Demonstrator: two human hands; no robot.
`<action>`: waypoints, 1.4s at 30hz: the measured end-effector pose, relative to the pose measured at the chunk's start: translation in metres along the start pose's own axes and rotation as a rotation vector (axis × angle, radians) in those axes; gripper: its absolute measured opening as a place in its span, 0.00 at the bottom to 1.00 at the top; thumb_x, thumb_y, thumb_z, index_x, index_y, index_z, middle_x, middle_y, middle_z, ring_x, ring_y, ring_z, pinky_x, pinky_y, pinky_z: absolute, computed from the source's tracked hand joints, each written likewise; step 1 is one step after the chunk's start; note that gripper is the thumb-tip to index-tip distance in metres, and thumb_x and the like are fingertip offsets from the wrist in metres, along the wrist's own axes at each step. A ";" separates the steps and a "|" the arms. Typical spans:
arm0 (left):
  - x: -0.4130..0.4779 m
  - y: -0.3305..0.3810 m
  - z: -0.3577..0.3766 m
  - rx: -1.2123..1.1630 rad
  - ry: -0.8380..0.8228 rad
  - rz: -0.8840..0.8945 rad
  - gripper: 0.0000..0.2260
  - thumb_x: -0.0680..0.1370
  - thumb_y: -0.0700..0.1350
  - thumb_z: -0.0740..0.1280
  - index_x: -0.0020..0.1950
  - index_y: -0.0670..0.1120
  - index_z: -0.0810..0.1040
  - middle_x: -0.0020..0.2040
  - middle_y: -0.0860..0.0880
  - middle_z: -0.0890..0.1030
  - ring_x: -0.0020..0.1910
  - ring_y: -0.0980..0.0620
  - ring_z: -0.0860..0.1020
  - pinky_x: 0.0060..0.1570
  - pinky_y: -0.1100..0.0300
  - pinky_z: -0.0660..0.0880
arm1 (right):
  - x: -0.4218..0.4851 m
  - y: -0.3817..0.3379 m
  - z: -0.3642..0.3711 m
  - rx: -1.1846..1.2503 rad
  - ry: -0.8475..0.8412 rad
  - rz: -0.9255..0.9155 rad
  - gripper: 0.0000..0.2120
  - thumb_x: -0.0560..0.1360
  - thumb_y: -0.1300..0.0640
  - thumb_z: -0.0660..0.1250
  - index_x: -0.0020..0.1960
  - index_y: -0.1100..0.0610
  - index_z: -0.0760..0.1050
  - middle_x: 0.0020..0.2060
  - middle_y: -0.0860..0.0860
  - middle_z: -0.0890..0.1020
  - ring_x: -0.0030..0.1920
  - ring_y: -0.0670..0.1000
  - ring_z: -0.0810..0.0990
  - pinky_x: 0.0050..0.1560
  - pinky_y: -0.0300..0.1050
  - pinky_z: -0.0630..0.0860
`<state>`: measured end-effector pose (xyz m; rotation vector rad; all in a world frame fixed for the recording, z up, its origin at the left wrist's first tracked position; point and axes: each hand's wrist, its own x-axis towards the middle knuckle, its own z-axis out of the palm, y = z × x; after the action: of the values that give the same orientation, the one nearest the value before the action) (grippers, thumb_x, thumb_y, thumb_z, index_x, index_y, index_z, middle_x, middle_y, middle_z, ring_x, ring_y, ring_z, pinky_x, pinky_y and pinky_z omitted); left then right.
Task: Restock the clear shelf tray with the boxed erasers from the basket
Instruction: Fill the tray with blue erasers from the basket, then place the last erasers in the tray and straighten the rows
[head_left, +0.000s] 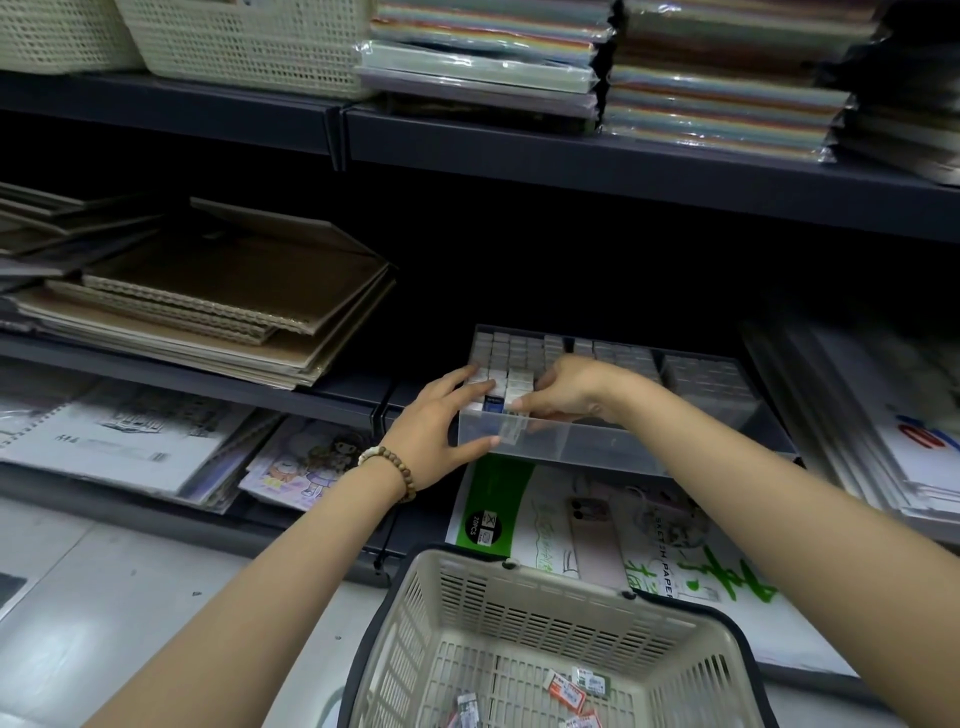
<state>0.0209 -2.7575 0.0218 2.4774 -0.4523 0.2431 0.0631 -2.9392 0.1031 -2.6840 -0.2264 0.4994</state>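
Head view: clear shelf tray (623, 448) sits on the lower dark shelf (291, 387), long axis running left-right along the shelf edge, front wall facing the person. Tray split into compartments; the left ones are packed with boxed erasers (511, 353) standing in tight rows that run front to back. Front part of the left compartment only partly filled, one box visible through the clear wall.

Left hand (436, 431) spread wide, fingers straight, fingertips touching the top of the left rows, thumb against the tray's front wall near its left corner. Bead bracelet (387, 462) on that wrist. Right hand (566, 395) reaches over the tray rim from the right, fingers curled, pinching boxed erasers at the front row of the left compartment; exact number in the grip unclear.

Basket (545, 618) below, near the person, cream plastic with slotted walls, a few loose erasers (569, 693) lying flat on its bottom. Sketch paper pad (571, 525) lies under the tray's shelf level, between tray and basket. Cardboard sheets (218, 296) stacked on the shelf to the left, well apart from the tray
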 end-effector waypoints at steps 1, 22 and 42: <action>-0.001 0.000 0.000 -0.001 -0.001 0.000 0.30 0.73 0.56 0.68 0.73 0.53 0.63 0.76 0.54 0.57 0.74 0.55 0.55 0.68 0.62 0.54 | -0.001 -0.001 0.001 -0.042 0.016 -0.002 0.27 0.74 0.44 0.67 0.63 0.64 0.73 0.57 0.58 0.80 0.52 0.53 0.80 0.51 0.44 0.76; -0.148 0.008 0.138 -0.305 -0.544 -0.432 0.19 0.76 0.58 0.63 0.63 0.50 0.73 0.59 0.54 0.76 0.59 0.56 0.75 0.61 0.57 0.72 | -0.106 0.209 0.226 0.805 -0.251 0.343 0.13 0.74 0.60 0.69 0.58 0.58 0.76 0.56 0.57 0.80 0.49 0.51 0.81 0.50 0.41 0.79; -0.217 -0.090 0.335 -0.289 -0.416 -1.181 0.24 0.66 0.44 0.77 0.56 0.39 0.72 0.41 0.45 0.78 0.46 0.46 0.78 0.57 0.52 0.76 | -0.068 0.312 0.400 0.280 -0.223 0.122 0.32 0.65 0.61 0.77 0.66 0.52 0.71 0.61 0.48 0.67 0.57 0.43 0.65 0.57 0.37 0.65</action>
<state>-0.1229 -2.8306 -0.3542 2.0861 0.7830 -0.7556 -0.1238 -3.0959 -0.3468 -2.3772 -0.0497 0.8066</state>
